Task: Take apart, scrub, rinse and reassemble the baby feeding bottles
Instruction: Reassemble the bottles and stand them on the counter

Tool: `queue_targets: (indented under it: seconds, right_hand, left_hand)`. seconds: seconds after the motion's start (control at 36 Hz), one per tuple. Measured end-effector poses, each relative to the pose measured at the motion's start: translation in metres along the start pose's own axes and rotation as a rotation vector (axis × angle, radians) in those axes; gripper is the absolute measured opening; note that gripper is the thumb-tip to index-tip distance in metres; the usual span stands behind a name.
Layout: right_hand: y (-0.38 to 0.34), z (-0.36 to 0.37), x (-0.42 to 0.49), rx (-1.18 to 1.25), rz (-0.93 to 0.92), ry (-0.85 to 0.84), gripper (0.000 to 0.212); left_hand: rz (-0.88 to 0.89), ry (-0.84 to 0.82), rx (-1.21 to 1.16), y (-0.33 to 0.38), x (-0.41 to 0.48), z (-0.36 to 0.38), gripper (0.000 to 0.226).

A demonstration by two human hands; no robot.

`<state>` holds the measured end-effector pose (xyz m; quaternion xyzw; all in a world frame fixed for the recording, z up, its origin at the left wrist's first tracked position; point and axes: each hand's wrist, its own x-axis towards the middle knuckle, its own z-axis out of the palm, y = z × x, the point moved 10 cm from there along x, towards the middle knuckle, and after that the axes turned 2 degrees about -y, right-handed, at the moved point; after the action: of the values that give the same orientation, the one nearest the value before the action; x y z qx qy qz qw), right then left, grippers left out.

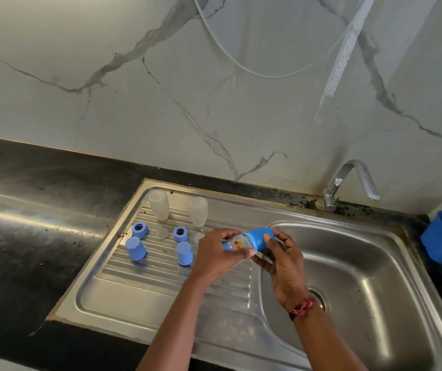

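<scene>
Both hands (216,254) (283,263) grip a seemingly plastic bottle (237,242) with domed cap (258,238).

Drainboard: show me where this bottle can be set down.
Bare: the near drainboard strip between the blue caps and the front rim, and the sink basin. Crowded: the far half, with clear bottle bodies, rings and caps.

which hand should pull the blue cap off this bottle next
Right. The right hand curls its fingers round the cap, so it can likely twist or pull it off, while the left hand grips the bottle and steadies it.
</scene>
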<state>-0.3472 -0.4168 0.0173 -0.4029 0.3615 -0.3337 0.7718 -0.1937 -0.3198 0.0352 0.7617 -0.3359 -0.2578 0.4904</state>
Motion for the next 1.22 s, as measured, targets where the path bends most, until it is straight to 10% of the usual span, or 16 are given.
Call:
queue_targets:
  seconds: [1.22]
  right_hand:
    - [-0.019,0.018,0.003,-0.202,-0.035,-0.103,0.037]
  left_hand:
    - [0.087,0.156,-0.166,0.008,-0.012,-0.003,0.046]
